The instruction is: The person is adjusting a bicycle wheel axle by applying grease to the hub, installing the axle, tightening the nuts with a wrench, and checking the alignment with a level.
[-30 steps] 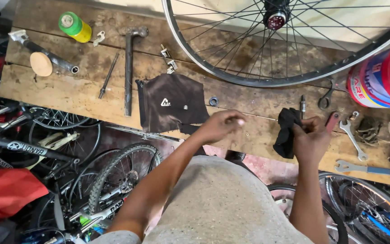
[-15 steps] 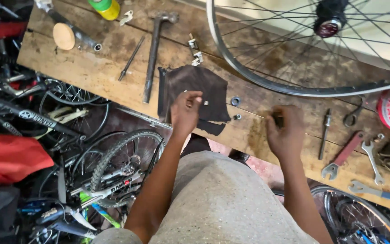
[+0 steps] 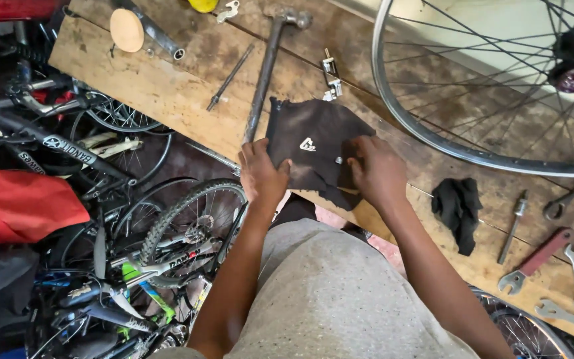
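Note:
A dark brown cloth pouch [image 3: 313,143] with a small white mark lies on the wooden workbench [image 3: 167,93]. My left hand [image 3: 262,174] grips its near left edge. My right hand [image 3: 377,171] presses on its right side, fingers curled over the cloth next to a small metal piece. A crumpled black rag [image 3: 458,209] lies on the bench to the right of my right hand, apart from it.
A spoked bicycle wheel [image 3: 499,86] rests at the back right. A long hammer [image 3: 267,63], a thin rod [image 3: 229,78] and a wooden-capped pipe [image 3: 137,30] lie behind the pouch. Wrenches [image 3: 553,266] lie at right. Bicycles [image 3: 127,233] crowd the floor left.
Both hands moved left onto the brown pouch. My right hand left the black rag, which now lies alone on the bench. The view shifted left and closer.

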